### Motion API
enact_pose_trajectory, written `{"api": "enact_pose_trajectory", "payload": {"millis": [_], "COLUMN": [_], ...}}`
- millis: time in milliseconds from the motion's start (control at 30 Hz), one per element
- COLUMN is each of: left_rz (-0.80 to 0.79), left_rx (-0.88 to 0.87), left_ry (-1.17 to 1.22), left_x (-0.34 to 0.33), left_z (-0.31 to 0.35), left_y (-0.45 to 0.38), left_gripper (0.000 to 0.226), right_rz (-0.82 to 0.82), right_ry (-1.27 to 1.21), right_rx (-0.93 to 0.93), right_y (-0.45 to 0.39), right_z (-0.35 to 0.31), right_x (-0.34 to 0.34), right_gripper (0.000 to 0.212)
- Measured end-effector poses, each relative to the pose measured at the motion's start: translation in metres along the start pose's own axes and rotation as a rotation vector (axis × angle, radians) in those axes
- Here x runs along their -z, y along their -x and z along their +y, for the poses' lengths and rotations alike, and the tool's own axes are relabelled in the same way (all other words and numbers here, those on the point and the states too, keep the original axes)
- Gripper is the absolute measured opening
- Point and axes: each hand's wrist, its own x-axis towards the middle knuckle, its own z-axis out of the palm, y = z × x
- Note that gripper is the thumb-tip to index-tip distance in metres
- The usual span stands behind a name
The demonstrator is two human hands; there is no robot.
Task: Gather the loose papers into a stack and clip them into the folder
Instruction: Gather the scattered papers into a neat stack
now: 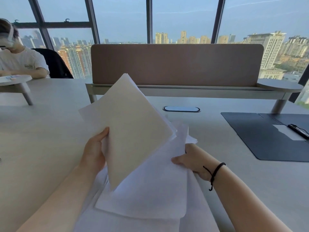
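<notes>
My left hand (94, 148) grips the left edge of a stack of white papers (132, 124), raised and tilted above the desk. More loose white sheets (150, 195) lie fanned out underneath, near the front edge. My right hand (192, 160), with a black cord on its wrist, pinches the right edge of those lower sheets. A dark open folder (260, 136) lies flat at the right of the desk, apart from the papers, with a black clip (298, 130) and a white label on its inner right side.
A brown divider panel (175, 64) on a raised shelf spans the back of the pale desk (41, 131). An oval cable port (182, 109) sits in front of it. Another person (20, 59) sits at the far left behind a small round stand (15, 80).
</notes>
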Motion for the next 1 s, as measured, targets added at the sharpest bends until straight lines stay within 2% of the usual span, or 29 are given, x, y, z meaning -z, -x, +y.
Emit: {"api": "enact_pose_trajectory", "payload": {"millis": [100,200,267,467,567,733,900,1000], "left_rz": [-0.018,-0.058,-0.024,-0.002,-0.054,-0.127,-0.177,-0.200], "left_rx": [-0.014,0.003,-0.030,-0.116,-0.251,-0.427,-0.452,-0.477], "left_ry": [-0.059,-0.137,-0.188,-0.254,-0.410,-0.569,-0.663,-0.594], "left_x": [0.003,0.003,-0.001,-0.016,-0.026,-0.038,-0.042,-0.041], "left_z": [0.005,0.008,0.005,0.000,0.001,0.008,0.001,0.000], "left_y": [-0.002,-0.001,0.002,0.021,0.032,0.039,0.042,0.042], "left_gripper": [0.038,0.041,0.035,0.027,0.008,0.013,0.014,0.022], "right_rz": [0.103,0.159,0.183,0.187,0.156,0.114,0.033,0.063], "right_ry": [0.044,-0.166,-0.296,-0.491,-0.470,-0.416,-0.324,-0.243], "right_rx": [0.074,0.113,0.128,0.236,0.270,0.284,0.274,0.269], "right_y": [0.000,0.003,0.007,0.015,0.023,0.029,0.032,0.028], "right_z": [0.002,0.000,-0.003,-0.009,-0.015,-0.018,-0.007,0.000], "right_x": [0.017,0.032,0.037,0.038,0.031,0.028,0.025,0.028], "right_gripper": [0.020,0.017,0.016,0.016,0.015,0.025,0.028,0.038]}}
